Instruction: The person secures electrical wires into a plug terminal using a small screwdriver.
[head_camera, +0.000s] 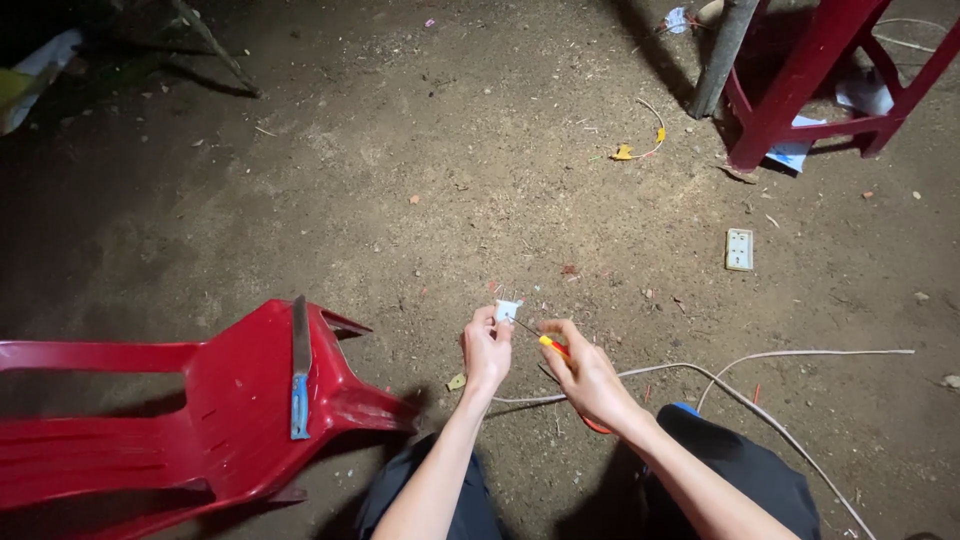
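My left hand (486, 350) pinches a small white plug-like electrical part (508, 310) with thin metal prongs, held above the dirt floor. My right hand (585, 375) grips a screwdriver (545, 341) with a yellow and red handle; its thin shaft points left, its tip against the white part. A white cable (720, 380) runs on the ground from beneath my hands off to the right. My knees in dark trousers show at the bottom edge.
A red plastic chair (200, 420) lies tipped at the left, a blue-handled knife (299, 370) resting on it. A white socket plate (739, 249) lies on the dirt at right. A red stool (800, 90) and a grey post (722, 50) stand at the top right. A yellow-tipped wire scrap (640, 148) lies nearby.
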